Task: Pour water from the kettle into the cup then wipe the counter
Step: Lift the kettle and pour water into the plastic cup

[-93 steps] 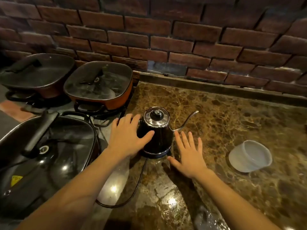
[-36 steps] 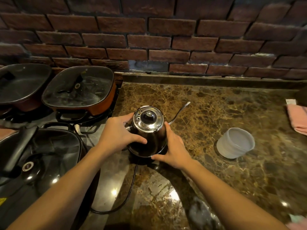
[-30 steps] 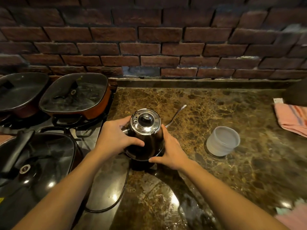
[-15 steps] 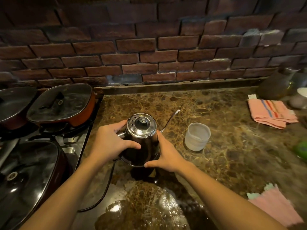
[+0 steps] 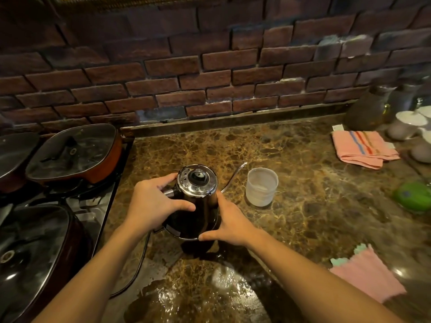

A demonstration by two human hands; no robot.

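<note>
A dark gooseneck kettle [image 5: 198, 206] with a shiny steel lid is held a little above the brown marble counter [image 5: 314, 206], its thin spout pointing right and away. My left hand [image 5: 154, 203] grips its handle side. My right hand [image 5: 231, 220] presses against its lower right flank. A translucent white cup [image 5: 261, 186] stands upright just right of the spout tip. A pink cloth [image 5: 368, 273] lies at the counter's near right. Water glistens on the counter [image 5: 210, 290] in front of the kettle.
Lidded pans [image 5: 74, 152] sit on the stove at left. A black cord [image 5: 137, 269] trails from under the kettle. A striped pink towel [image 5: 363, 148], jars and white dishes [image 5: 408, 120] stand at the far right. A green object [image 5: 412, 197] lies at the right edge.
Both hands closed around the kettle and lifted it off its base, carrying it slightly right. My view swung right, bringing the cup closer to the spout and revealing towels and jars.
</note>
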